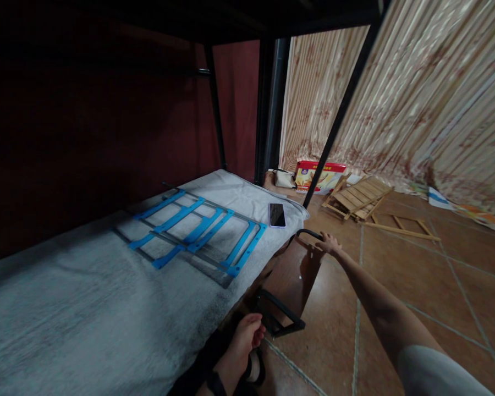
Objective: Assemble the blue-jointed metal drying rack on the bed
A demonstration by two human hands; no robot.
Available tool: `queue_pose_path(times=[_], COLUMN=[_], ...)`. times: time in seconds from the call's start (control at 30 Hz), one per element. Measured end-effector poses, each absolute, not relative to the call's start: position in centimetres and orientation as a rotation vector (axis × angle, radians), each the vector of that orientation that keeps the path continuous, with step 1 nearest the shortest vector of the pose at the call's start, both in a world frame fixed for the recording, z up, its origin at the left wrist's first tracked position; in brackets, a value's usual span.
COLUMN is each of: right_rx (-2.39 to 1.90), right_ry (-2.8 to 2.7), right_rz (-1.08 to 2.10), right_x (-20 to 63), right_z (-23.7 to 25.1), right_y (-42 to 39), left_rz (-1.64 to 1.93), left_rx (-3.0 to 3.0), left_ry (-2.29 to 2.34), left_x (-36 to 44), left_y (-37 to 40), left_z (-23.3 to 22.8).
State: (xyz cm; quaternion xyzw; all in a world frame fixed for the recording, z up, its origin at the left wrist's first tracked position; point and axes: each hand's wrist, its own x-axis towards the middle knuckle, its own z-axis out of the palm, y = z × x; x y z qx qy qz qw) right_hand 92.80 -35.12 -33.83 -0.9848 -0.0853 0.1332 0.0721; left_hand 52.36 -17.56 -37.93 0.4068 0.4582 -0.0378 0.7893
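Here, the glossy brown panel in a black metal frame (291, 283) is standing tilted on the tiled floor (396, 275), leaning against the edge of the grey-covered bed (86, 308). The right hand (329, 242) is resting on its upper corner, fingers spread; the left hand (243, 344), fingers loosely curled, is sitting by its lower corner. With so light a hold, the panel is likely slipping on smooth tile. No container's contents are showing; a red cardboard box (318, 176) is lying shut by the curtain.

Grey short sleeve (433, 374), blk wristband (215, 383)
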Motion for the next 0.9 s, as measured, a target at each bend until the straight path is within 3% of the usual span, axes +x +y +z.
queue_pose_path(times=[0.57, 0.9], right_rx=[-2.870, -2.593], right_ry=[-0.184, -0.258], right_rz=[0.365, 0.121], right_x=[93.1, 90.9], right_z=[-32.6, -30.1], right_y=[-36.2, -36.0], left_rz=[-0.010, -0.137], left_rx=[0.995, 1.104], left_ry=[1.148, 0.922], left_x=[54.7, 48.5], left_y=[-17.9, -16.0], left_z=[-37.4, -35.1])
